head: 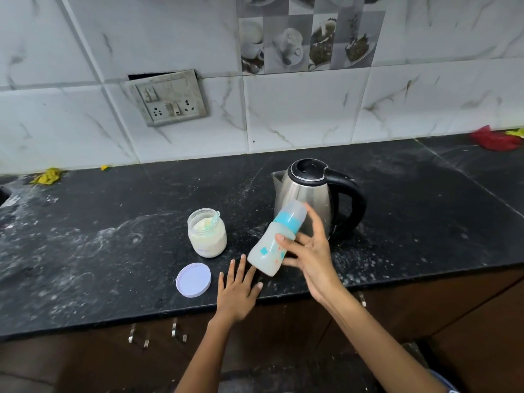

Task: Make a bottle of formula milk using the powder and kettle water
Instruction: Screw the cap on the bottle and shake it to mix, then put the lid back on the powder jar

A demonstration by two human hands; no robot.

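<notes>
Right hand (309, 251): grip closed around capped baby bottle (273, 241), held tilted above table (113, 251), near front edge, just before kettle (312, 194). Milky liquid inside bottle. Left hand (238, 287): flat on table at front edge, fingers straight, holding nothing. Open powder jar (207, 232) left of bottle, scoop (214, 221) inside. Jar lid (193, 279) lying near front edge.
</notes>
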